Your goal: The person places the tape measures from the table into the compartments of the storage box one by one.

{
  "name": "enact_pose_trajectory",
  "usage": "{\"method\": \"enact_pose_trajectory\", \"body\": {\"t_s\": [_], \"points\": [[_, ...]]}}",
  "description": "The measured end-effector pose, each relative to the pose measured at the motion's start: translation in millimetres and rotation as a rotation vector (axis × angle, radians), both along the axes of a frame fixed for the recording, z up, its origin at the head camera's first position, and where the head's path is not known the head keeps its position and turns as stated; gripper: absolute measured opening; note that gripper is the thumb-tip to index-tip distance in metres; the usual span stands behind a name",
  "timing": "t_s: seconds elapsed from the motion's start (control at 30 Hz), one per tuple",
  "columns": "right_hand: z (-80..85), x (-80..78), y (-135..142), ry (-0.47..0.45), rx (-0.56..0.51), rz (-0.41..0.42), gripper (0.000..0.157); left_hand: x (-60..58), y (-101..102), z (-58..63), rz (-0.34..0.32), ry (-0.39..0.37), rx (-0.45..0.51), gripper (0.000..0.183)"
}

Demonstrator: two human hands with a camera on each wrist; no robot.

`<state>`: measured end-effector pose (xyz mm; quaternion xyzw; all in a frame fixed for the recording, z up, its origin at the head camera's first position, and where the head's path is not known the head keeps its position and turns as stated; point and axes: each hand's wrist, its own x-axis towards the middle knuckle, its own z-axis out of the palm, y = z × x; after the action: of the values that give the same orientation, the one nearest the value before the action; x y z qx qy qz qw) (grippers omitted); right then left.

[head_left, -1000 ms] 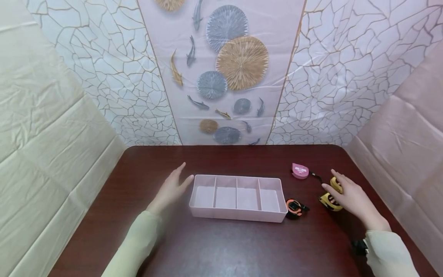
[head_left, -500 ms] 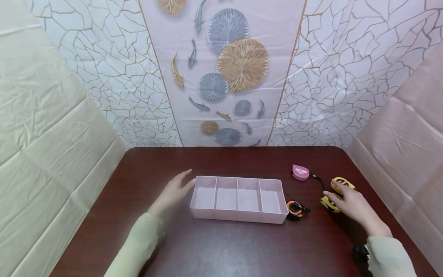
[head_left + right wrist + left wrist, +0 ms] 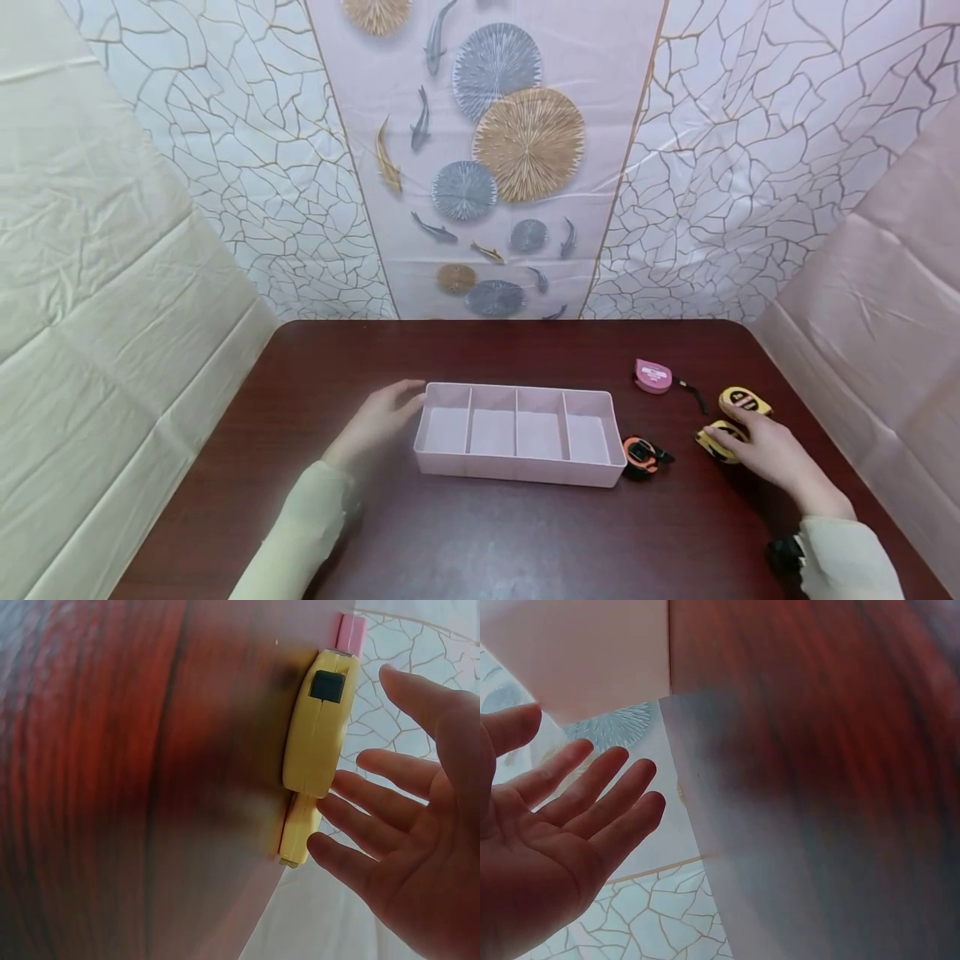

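A pale pink organizer tray (image 3: 517, 469) with divided compartments stands mid-table. My left hand (image 3: 372, 425) is at its left end, thumb and forefinger by the rim; in the left wrist view the fingers (image 3: 615, 802) are spread and loosely bent beside the tray's wall (image 3: 577, 652). On the right, my right hand (image 3: 776, 457) hovers over two yellow tape measures, the nearer one (image 3: 716, 448) and the farther one (image 3: 752, 402). In the right wrist view its relaxed fingers (image 3: 375, 802) come close to the nearer yellow tape measure (image 3: 315, 742), with nothing gripped.
A pink tape measure (image 3: 653, 376) with a black wrist strap (image 3: 696, 392) lies farther back on the right. An orange and black tape measure (image 3: 641, 455) sits against the tray's right end. Fabric walls (image 3: 862, 333) border the dark red table (image 3: 510, 542).
My right hand has lowered toward the yellow tape measures, showing more of the farther one. My left hand's fingers have come down to the tray's left rim. The head view has shifted slightly.
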<state>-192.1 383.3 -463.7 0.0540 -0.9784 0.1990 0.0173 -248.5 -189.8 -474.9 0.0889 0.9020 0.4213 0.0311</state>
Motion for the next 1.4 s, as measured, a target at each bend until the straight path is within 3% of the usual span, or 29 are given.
{"method": "enact_pose_trajectory", "body": {"t_s": [0.4, 0.67, 1.07, 1.4], "points": [[-4.2, 0.3, 6.4, 0.003, 0.035, -0.008, 0.076, -1.5, -0.3, -1.3, -0.029, -0.014, 0.027, 0.038], [-2.1, 1.0, 4.2, -0.069, 0.032, -0.025, 0.081, -3.6, 1.5, 1.9, -0.046, -0.003, 0.021, 0.036], [-2.6, -0.5, 2.7, -0.052, 0.049, 0.004, 0.079, -1.0, -0.3, 2.6, -0.054, -0.038, 0.076, 0.034], [-1.7, -3.9, 0.4, -0.083, 0.059, 0.013, 0.079, -12.2, 1.3, 1.0, -0.055, -0.036, 0.066, 0.029]]}}
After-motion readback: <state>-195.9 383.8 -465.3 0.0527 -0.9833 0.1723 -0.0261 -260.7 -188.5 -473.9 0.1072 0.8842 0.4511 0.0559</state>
